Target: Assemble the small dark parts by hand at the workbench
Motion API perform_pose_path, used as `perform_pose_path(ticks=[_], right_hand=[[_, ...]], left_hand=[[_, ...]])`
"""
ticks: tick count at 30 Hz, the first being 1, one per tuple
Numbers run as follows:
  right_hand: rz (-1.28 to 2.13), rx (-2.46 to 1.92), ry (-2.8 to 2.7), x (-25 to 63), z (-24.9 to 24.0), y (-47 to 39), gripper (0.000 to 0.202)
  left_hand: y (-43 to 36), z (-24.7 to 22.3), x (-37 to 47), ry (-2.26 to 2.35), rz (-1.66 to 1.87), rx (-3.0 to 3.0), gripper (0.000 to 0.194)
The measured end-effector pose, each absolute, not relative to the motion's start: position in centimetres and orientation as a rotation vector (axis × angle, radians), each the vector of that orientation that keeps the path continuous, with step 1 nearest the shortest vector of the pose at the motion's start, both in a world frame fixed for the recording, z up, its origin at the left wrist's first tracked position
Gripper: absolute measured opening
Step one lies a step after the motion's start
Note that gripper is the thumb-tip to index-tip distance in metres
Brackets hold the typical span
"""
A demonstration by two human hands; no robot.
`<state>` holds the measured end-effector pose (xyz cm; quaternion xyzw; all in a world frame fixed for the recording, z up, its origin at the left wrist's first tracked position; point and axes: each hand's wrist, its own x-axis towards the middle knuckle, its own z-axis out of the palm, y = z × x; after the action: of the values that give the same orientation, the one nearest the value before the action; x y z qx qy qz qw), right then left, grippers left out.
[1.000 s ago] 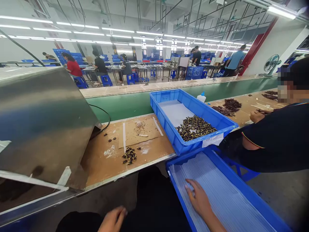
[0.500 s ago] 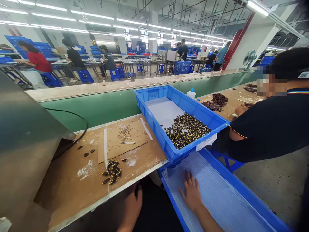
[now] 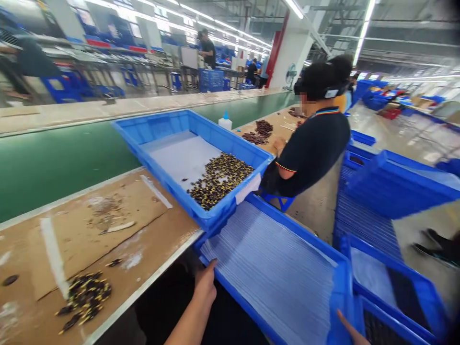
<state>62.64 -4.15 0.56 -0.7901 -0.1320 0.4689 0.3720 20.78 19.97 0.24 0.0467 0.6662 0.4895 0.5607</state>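
My left hand (image 3: pixel 206 286) is closed on the near-left rim of a low blue crate (image 3: pixel 268 203), its thumb over the edge. A stack of thin whitish sheets (image 3: pixel 273 263) lies in that crate. Part of my right hand (image 3: pixel 352 331) shows at the bottom, a thumb hooked over the crate's right end; its other fingers are hidden. Above the far end of this crate stands a second blue crate (image 3: pixel 151 127), partly on the bench, holding many small black-and-yellow pieces (image 3: pixel 223 177) on a white sheet.
On the cardboard-covered bench (image 3: pixel 161 239) lie a pile of black-and-yellow pieces (image 3: pixel 88 294) and a whitish blade-like tool (image 3: pixel 120 227). A green conveyor belt (image 3: pixel 64 165) runs behind. A co-worker (image 3: pixel 316 139) sits beyond the crates. More blue crates (image 3: pixel 402 182) stand on the right.
The view has swung right. My right hand has left the top of the sheets for the crate's right end. My left hand has come onto the crate's left rim.
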Motion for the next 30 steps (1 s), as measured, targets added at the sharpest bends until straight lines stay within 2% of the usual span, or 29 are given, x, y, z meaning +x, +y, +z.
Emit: perform_pose_path(ticks=[3,5,9,12,20,28,30], right_hand=[[1.32,-1.95,-0.06,60.9,-0.9,-6.0,0.042],[1.449,-1.746,0.163,60.2,-1.6,-6.2,0.046],[1.507,-1.482,0.389,59.4,-2.2,-5.7,0.04],[1.515,-1.45,0.422,58.9,-2.2,-5.2,0.04],[1.52,-1.507,0.441,58.6,-1.0,-4.2,0.043],[1.502,-1.529,0.386,55.1,-2.2,-1.8,0.04],[1.5,-1.531,0.376,54.3,-2.0,-1.3,0.04]], left_hand=[[19.8,0.1,21.4,1.569,1.063,0.112,0.04],[20.0,0.1,21.5,1.568,1.0,0.118,0.036],[20.4,0.5,21.2,1.572,0.943,0.154,0.034],[20.6,0.7,21.0,1.572,0.896,0.133,0.03],[20.9,-0.2,20.5,1.574,0.874,0.133,0.039],[24.3,-0.8,18.1,1.571,0.853,0.157,0.016],[24.8,-0.8,17.8,1.556,0.856,0.178,0.016]])
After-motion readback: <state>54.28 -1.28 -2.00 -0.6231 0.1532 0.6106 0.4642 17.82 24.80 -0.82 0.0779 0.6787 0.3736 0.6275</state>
